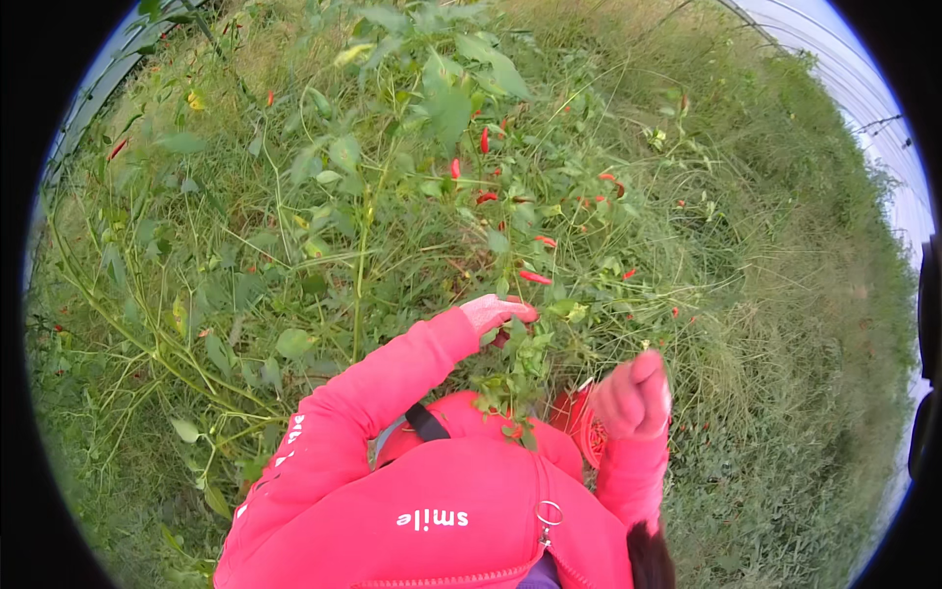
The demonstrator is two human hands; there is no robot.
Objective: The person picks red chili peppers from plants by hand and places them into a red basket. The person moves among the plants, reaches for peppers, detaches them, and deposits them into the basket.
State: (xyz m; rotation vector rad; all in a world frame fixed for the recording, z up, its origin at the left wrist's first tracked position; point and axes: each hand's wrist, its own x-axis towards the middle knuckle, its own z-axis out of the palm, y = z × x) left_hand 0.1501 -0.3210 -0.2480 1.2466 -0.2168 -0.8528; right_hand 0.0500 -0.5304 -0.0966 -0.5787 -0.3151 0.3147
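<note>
My left hand (503,314), in a pale and pink glove, is curled around a leafy chili pepper branch (526,357). Its fingertips are partly hidden by leaves. A red chili pepper (535,277) hangs just beyond that hand. To the right, my right hand (631,397) is raised with its fingers bent in. Whether anything small is between those fingers cannot be told. Beside and partly behind it, close to my body, is a red container (593,436) with many picked red chilies inside.
Tall chili plants with a thick green stem (360,272) rise on the left, among dense grass (780,309). More ripe chilies (485,140) hang farther ahead. Curved plastic greenhouse sheeting (846,81) borders the right. A dark strap (427,422) crosses near my lap.
</note>
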